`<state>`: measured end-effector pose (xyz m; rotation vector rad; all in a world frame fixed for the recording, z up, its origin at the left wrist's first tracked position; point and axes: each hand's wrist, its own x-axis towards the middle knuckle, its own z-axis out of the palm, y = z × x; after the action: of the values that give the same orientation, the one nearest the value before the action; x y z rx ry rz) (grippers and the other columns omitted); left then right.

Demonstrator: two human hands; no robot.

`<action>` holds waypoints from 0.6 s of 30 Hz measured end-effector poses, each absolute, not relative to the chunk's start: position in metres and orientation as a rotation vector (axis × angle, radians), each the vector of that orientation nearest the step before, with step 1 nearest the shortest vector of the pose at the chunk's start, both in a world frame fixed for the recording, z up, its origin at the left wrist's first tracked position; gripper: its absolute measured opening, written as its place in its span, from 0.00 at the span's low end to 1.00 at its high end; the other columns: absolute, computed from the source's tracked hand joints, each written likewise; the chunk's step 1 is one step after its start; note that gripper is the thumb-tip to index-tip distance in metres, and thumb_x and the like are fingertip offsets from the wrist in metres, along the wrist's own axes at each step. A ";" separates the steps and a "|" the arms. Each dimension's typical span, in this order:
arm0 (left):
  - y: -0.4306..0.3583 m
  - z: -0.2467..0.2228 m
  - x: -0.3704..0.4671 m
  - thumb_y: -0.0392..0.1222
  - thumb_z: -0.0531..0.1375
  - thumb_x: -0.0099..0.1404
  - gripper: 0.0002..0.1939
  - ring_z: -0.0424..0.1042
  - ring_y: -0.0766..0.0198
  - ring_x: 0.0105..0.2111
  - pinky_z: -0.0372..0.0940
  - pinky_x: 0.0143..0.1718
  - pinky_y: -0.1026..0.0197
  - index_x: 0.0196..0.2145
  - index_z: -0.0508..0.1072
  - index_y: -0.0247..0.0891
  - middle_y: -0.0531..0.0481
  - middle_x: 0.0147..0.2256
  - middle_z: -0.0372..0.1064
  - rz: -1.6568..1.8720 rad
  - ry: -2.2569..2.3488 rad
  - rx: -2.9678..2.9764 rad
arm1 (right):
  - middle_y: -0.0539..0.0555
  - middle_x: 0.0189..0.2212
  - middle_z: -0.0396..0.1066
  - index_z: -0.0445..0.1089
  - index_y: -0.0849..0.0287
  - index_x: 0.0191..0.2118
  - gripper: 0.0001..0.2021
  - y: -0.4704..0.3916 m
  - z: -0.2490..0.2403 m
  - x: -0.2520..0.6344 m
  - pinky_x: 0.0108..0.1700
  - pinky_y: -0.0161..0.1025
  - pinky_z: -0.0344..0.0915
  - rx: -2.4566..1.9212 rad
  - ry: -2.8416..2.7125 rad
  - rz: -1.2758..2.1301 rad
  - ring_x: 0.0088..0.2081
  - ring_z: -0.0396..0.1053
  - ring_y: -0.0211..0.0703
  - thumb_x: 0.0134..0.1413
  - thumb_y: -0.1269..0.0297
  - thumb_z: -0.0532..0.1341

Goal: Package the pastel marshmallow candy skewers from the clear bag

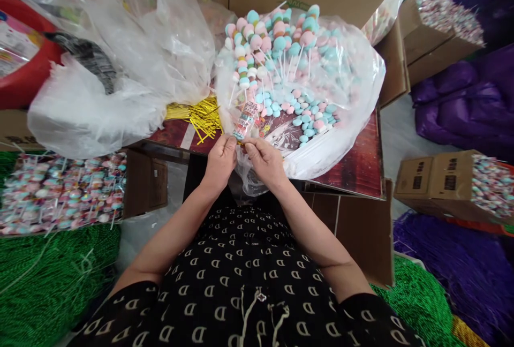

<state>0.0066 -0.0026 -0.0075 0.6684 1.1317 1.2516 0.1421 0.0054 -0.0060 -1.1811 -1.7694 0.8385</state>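
Note:
A small wrapped candy packet [246,121] with printed film stands between my hands at the table's front edge. My left hand [220,160] pinches at its lower end, fingers closed. Close beside it, my right hand [266,160] is also closed at the packet's bottom, where a bit of yellow tie shows. Exactly what each fingertip grips is too small to tell. Behind the packet, a large clear plastic bag [353,90] holds pink, blue and white candy skewers [279,42] on white sticks, with loose candies [307,122] in front. Yellow twist ties [204,117] lie to the left.
Crumpled plastic bags [160,42] cover the back left, near a red basin [28,68]. The dark red table [361,167] ends at the right. Candy-filled boxes [64,191] stand on both sides, among green strands [60,277] and purple bundles [461,100].

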 end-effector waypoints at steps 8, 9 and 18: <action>-0.005 0.000 0.009 0.52 0.63 0.71 0.17 0.51 0.72 0.16 0.47 0.16 0.67 0.30 0.65 0.41 0.61 0.18 0.52 1.293 1.115 0.763 | 0.58 0.39 0.78 0.74 0.55 0.47 0.13 0.003 -0.012 0.136 0.48 0.44 0.70 -1.332 -1.940 0.523 0.43 0.74 0.50 0.71 0.54 0.59; -0.006 0.001 0.010 0.53 0.62 0.71 0.17 0.51 0.71 0.16 0.47 0.16 0.67 0.30 0.66 0.41 0.61 0.17 0.53 1.297 1.103 0.761 | 0.58 0.39 0.79 0.74 0.55 0.47 0.12 0.004 -0.013 0.135 0.49 0.44 0.69 -1.329 -1.952 0.487 0.43 0.75 0.50 0.71 0.54 0.58; -0.010 -0.004 0.011 0.51 0.63 0.71 0.14 0.56 0.71 0.17 0.52 0.18 0.67 0.32 0.68 0.42 0.60 0.19 0.58 1.322 1.083 0.787 | 0.55 0.33 0.77 0.74 0.53 0.38 0.10 0.006 -0.010 0.131 0.43 0.41 0.67 -1.330 -1.838 0.541 0.37 0.72 0.46 0.68 0.61 0.56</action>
<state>0.0109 -0.0098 -0.0036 0.7872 1.0832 1.3216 0.1306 0.0061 -0.0097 -1.3303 -1.8378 0.5411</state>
